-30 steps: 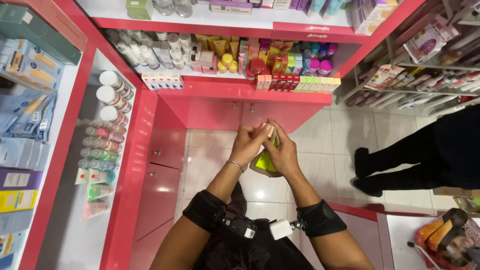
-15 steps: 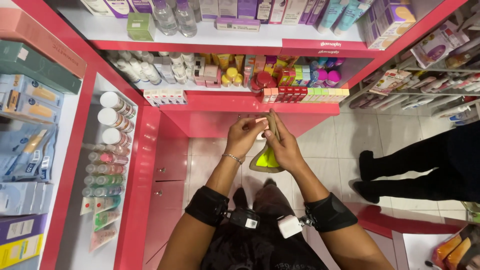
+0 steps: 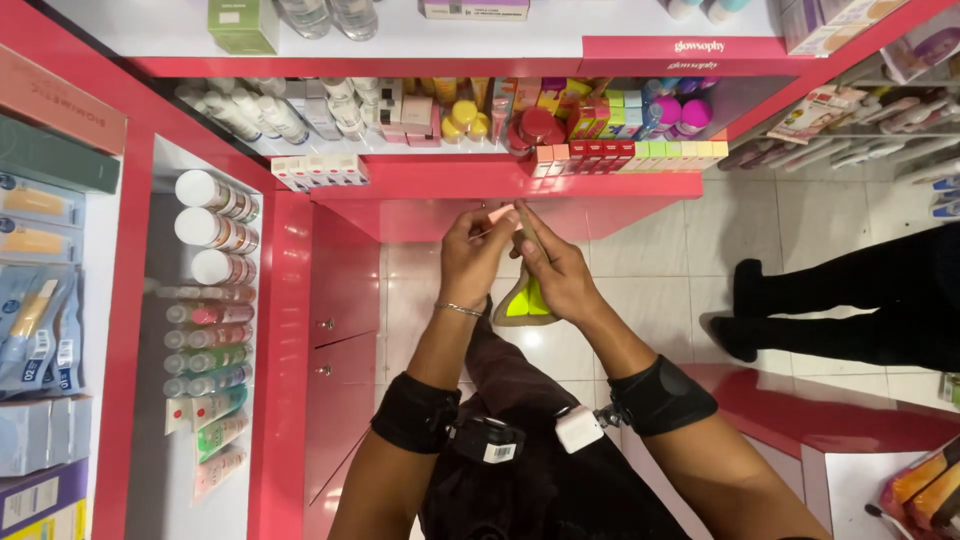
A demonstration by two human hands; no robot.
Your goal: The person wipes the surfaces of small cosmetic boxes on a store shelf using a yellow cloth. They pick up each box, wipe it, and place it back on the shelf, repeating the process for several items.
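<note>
Both hands (image 3: 515,262) pinch 1 small, flat, pale pink packet (image 3: 499,215) between fingertips.

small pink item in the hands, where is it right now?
Head view, centre: the small pink item sits pinched between the left hand and right hand, just below the red shelf edge.
</note>
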